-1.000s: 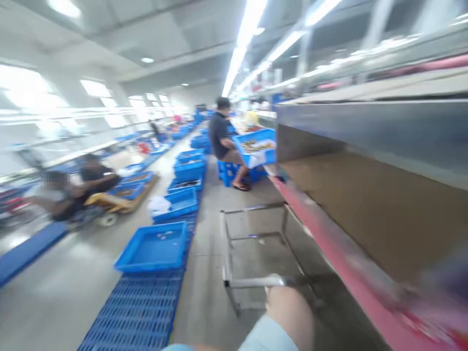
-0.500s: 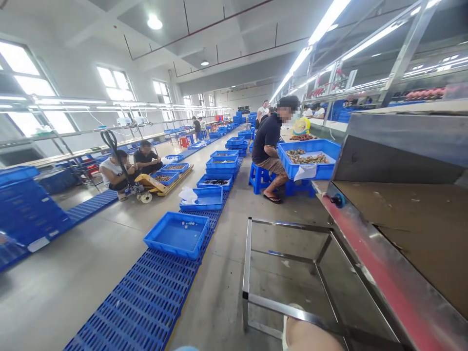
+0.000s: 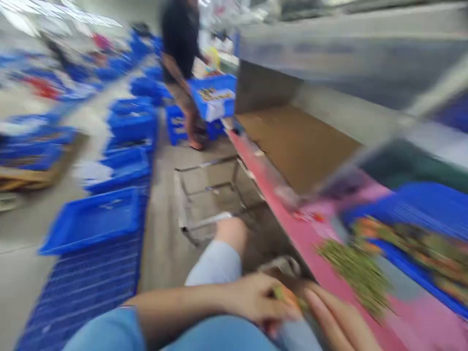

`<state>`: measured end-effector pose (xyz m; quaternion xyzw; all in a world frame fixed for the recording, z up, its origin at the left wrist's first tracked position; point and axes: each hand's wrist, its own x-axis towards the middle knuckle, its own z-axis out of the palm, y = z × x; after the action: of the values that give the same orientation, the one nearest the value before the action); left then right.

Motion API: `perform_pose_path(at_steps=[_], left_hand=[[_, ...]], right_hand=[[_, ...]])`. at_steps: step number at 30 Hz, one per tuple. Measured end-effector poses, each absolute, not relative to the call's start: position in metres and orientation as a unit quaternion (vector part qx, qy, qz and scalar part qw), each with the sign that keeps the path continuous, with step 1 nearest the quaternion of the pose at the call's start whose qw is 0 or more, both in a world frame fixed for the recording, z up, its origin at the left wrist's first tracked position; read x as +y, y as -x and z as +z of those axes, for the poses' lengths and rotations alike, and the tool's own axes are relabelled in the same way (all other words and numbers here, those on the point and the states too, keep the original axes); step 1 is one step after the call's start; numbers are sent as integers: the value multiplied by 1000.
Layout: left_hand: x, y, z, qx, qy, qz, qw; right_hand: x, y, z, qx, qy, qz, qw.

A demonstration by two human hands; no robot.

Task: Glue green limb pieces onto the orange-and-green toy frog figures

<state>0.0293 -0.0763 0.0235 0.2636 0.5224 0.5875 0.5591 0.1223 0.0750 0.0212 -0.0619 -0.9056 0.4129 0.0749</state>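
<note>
Over my lap, my left hand [image 3: 258, 298] is closed round a small orange-and-green piece [image 3: 287, 296]; blur hides its exact kind. My right hand [image 3: 340, 319] is close against the piece's other side, its fingers long and smeared, so whether it grips is unclear. To the right, a loose pile of thin green sticks or stems [image 3: 356, 273] lies on the pink tabletop [image 3: 270, 183]. Beyond that pile, a blue tray [image 3: 435, 204] holds many orange, green and brownish pieces [image 3: 409, 248] like the one in my hand.
A metal frame stand [image 3: 181, 200] is in front of my knee. Blue crates [image 3: 91, 219] line a blue slatted floor strip [image 3: 91, 287] at left. A brown-bottomed metal bin [image 3: 300, 141] borders the bench. Ahead, a person in dark clothes [image 3: 179, 44] is beside a blue tray [image 3: 199, 100].
My view has swung down and to the right, with strong blur. Both hands, the small piece, the stem pile and the right-hand tray have come into sight.
</note>
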Motion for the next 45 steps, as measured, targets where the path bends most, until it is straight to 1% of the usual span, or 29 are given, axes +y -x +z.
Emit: perform_pose_path(at_steps=[1, 2, 3, 6, 9, 15, 21, 30, 37, 45], left_hand=[[-70, -32, 20, 493, -275, 581, 586], [-65, -33, 17, 471, -283, 575, 607], [-61, -31, 15, 458, -285, 570, 619], [-55, -23, 13, 443, -297, 551, 642], [-55, -22, 17, 453, -301, 542, 641], [-54, -27, 19, 442, -303, 559, 633], [-53, -28, 16, 437, -301, 570, 628], [-50, -27, 19, 442, -292, 555, 642], [-51, -26, 21, 455, -295, 544, 640], [-51, -25, 24, 479, -306, 528, 631]], right_hand=[[76, -130, 30, -908, 86, 404, 66], [76, -133, 38, -904, 68, 420, 36], [76, -131, 43, -898, 59, 436, 26], [78, -119, 51, -888, 69, 451, 52], [76, -119, 52, -879, 78, 467, 55], [75, -129, 47, -857, 89, 506, 32], [75, -129, 45, -853, 101, 511, 17], [76, -129, 45, -861, 96, 498, 31], [77, -127, 48, -868, 81, 486, 61], [78, -131, 50, -853, 101, 504, 93]])
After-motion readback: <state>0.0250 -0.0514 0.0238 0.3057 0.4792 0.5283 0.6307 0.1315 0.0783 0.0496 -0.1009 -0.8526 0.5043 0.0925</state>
